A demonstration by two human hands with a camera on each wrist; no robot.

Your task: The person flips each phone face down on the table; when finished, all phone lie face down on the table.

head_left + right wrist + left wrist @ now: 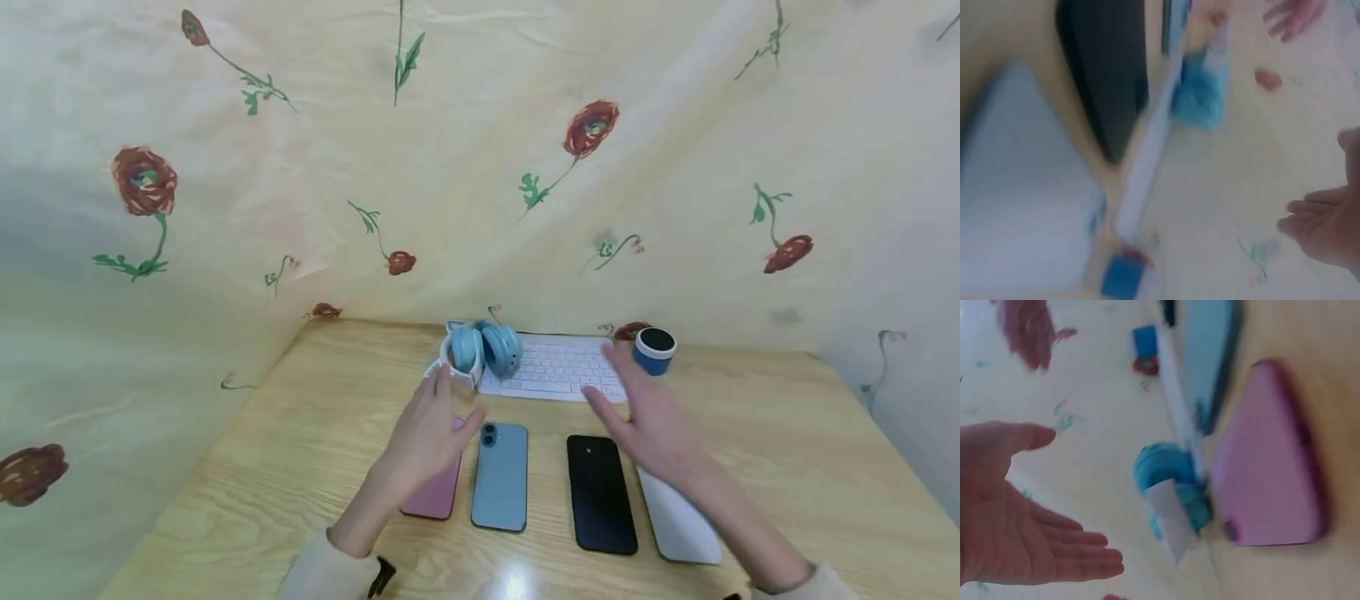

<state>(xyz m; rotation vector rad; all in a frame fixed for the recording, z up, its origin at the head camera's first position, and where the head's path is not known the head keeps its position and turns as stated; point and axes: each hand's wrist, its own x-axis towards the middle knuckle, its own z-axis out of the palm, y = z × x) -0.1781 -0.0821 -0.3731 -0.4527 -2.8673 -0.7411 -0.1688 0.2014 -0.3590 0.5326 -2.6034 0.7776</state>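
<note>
Phones lie in a row near the front edge of the tabletop (315,433): a pink phone (435,492) at the left end, then a light blue phone (501,477), a black phone (600,493) and a white phone (678,525) at the right end, all face down. The left hand (429,433) hovers over the far end of the pink phone with fingers straight and spread, holding nothing; the wrist view shows its palm bare. The right hand (651,417) hovers above the gap between the black and white phones, fingers likewise straight, its grip empty.

Behind the row, toward the back edge, sits a white keyboard (551,371), with blue headphones (483,350) resting on its left end and a small blue speaker (654,350) by its right end.

To my eye, both hands are poised above the row and not yet on anything. Doing this well would mean lowering each hand straight down onto one phone, taking it by its long edges and not its flat back, since these slabs lie flush on the wood and give little to catch. The pink and blue phones lie just beside each other, so the left thumb needs to slip into that narrow gap without nudging the blue one. Wrist views are blurred, so finer contact cannot be judged.
</note>
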